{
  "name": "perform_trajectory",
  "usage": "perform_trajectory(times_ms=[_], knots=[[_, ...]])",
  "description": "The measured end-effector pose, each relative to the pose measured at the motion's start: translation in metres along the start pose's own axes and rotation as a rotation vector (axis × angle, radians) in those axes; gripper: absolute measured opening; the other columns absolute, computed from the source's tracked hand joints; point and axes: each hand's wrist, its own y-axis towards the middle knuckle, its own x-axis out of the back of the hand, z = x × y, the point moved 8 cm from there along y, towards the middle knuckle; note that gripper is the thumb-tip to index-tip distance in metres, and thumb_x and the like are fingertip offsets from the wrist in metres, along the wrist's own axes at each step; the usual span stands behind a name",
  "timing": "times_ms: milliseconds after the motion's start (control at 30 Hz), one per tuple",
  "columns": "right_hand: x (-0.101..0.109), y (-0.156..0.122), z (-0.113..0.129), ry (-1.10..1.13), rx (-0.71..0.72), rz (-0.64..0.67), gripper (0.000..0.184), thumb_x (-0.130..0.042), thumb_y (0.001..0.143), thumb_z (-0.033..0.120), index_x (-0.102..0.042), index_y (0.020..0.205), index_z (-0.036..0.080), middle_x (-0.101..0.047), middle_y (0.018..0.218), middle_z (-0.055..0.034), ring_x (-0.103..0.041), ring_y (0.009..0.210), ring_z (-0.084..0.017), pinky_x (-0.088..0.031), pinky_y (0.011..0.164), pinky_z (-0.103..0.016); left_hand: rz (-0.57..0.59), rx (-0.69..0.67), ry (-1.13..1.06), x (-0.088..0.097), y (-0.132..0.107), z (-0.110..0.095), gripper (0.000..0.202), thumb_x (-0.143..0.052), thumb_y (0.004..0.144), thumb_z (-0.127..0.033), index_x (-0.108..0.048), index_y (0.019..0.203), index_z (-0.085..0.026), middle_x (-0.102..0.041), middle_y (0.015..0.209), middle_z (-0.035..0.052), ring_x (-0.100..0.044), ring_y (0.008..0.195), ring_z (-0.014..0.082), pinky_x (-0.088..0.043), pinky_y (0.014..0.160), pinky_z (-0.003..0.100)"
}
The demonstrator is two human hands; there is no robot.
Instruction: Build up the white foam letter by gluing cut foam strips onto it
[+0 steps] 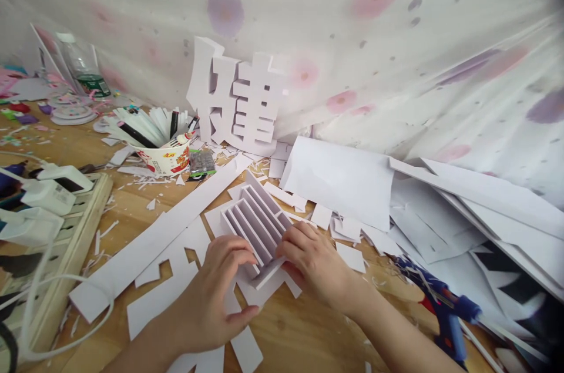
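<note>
Fingers (pixel 296 238) of the right hand (pixel 319 264) are bent close together at the near right end of a slatted white foam-board piece (pixel 258 221), and between them and the thumb is pinched the end of a short white strip (pixel 268 275), which slants across that near end. The left hand (pixel 207 299) is held wider: its fingers curve toward the piece, with the foremost fingertips against its near left side, while the thumb (pixel 242 320) stands well away from them, leaving a broad gap. How hard either hand presses cannot be told.

The slatted piece lies in the middle of the wooden tabletop (pixel 304 332), on flat white offcuts, its thin upright walls running side by side with narrow channels between. A long white board strip (pixel 163 232) lies diagonally to its left. Behind it, a thick white Chinese character (pixel 256 108) stands upright before a flower-printed sheet (pixel 317 9). A paper bowl (pixel 165 160) full of markers (pixel 136 135) sits to the character's left, with a capped plastic bottle (pixel 86 70) farther off. Plugged chargers (pixel 48 195) crowd a power strip (pixel 86 232) at far left; a blue glue gun (pixel 447 308) rests near the right forearm.
</note>
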Motion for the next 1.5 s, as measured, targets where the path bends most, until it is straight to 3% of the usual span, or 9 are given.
perform_trajectory(times_ms=[200,433,600,733,900,1067,1300,1500], knots=[[0.001,-0.001,0.000,0.024,0.011,-0.021,0.010,-0.047,0.086,0.015,-0.057,0.088,0.019,-0.053,0.081,-0.0034,-0.040,0.079,-0.018,-0.034,0.071,-0.031,-0.023,0.001,0.049,-0.003,0.000,0.004,0.041,-0.059,0.070,-0.014,-0.037,0.103,-0.023,-0.042,0.110,0.0091,-0.038,0.110,0.0259,-0.038,0.090,0.042],[-0.004,0.004,-0.003,-0.022,-0.009,-0.042,0.010,-0.050,0.084,0.014,-0.053,0.092,0.019,-0.054,0.085,-0.0049,-0.043,0.081,-0.019,-0.037,0.072,-0.033,-0.064,0.004,0.056,-0.002,0.001,0.007,0.039,-0.059,0.071,-0.016,-0.039,0.103,-0.024,-0.047,0.110,0.0091,-0.041,0.109,0.0258,-0.038,0.090,0.043],[0.003,0.000,-0.013,0.006,-0.103,-0.049,0.031,-0.063,0.076,0.022,-0.050,0.105,0.019,-0.053,0.097,-0.0076,-0.044,0.091,-0.023,-0.040,0.078,-0.038,-0.093,-0.014,0.059,0.005,0.003,0.004,0.049,-0.059,0.074,-0.033,-0.039,0.118,-0.023,-0.049,0.115,0.0106,-0.042,0.112,0.0288,-0.037,0.093,0.046],[0.008,-0.001,-0.017,0.031,-0.140,-0.029,0.030,-0.066,0.075,0.026,-0.054,0.102,0.021,-0.053,0.096,-0.0066,-0.044,0.092,-0.023,-0.040,0.080,-0.038,-0.093,-0.063,0.083,0.018,0.021,-0.003,0.038,-0.046,0.084,-0.027,-0.043,0.121,-0.023,-0.050,0.121,0.0089,-0.043,0.115,0.0255,-0.029,0.101,0.047],[0.010,0.005,-0.012,0.000,-0.142,-0.067,0.034,-0.068,0.072,0.036,-0.054,0.097,0.020,-0.054,0.092,-0.0064,-0.045,0.087,-0.023,-0.040,0.076,-0.038,0.066,-0.079,0.138,0.015,0.058,0.003,0.030,-0.035,0.090,-0.022,-0.058,0.108,-0.022,-0.058,0.109,0.0068,-0.053,0.100,0.0201,-0.044,0.087,0.037],[0.007,0.005,-0.014,0.010,-0.173,-0.103,0.038,-0.069,0.068,0.046,-0.053,0.090,0.019,-0.055,0.088,-0.0054,-0.045,0.083,-0.021,-0.041,0.073,-0.036,0.027,-0.104,0.141,0.010,0.065,0.016,0.029,-0.038,0.089,-0.021,-0.059,0.109,-0.022,-0.058,0.107,0.0083,-0.054,0.099,0.0201,-0.046,0.086,0.038],[0.005,0.003,-0.007,0.101,-0.099,-0.121,0.024,-0.067,0.075,0.029,-0.053,0.091,0.019,-0.055,0.091,-0.0044,-0.044,0.087,-0.020,-0.039,0.078,-0.034,0.006,-0.085,0.153,0.007,0.056,0.020,0.025,-0.039,0.087,-0.017,-0.057,0.104,-0.021,-0.056,0.109,0.0083,-0.052,0.103,0.0203,-0.045,0.089,0.037],[0.006,0.004,-0.001,0.108,-0.067,-0.135,0.016,-0.061,0.079,0.028,-0.053,0.090,0.019,-0.054,0.088,-0.0044,-0.043,0.086,-0.020,-0.038,0.078,-0.034,-0.004,-0.084,0.162,0.008,0.055,0.020,0.025,-0.039,0.086,-0.017,-0.056,0.105,-0.021,-0.055,0.112,0.0089,-0.051,0.106,0.0214,-0.044,0.090,0.038]])
